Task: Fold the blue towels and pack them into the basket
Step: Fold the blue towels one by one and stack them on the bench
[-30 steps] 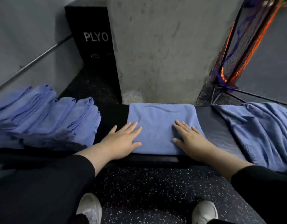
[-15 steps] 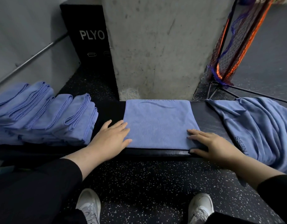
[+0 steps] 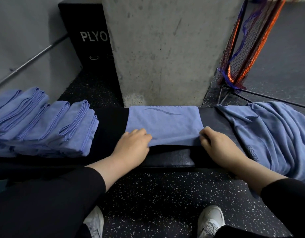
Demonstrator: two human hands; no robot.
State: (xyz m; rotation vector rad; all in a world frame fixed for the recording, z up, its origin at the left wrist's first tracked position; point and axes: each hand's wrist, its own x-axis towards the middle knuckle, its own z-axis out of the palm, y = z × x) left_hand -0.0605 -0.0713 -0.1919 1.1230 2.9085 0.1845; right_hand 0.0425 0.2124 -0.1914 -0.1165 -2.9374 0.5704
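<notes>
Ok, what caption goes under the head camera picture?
Both hands lift the folded blue towel's near edge off the bench.

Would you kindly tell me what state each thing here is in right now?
Middle towel: folded, near edge lifted off bench.
Left hand: grips towel's near-left corner.
Right hand: grips its near-right corner.
Left stack: folded.
Right towel: unfolded, crumpled.
</notes>
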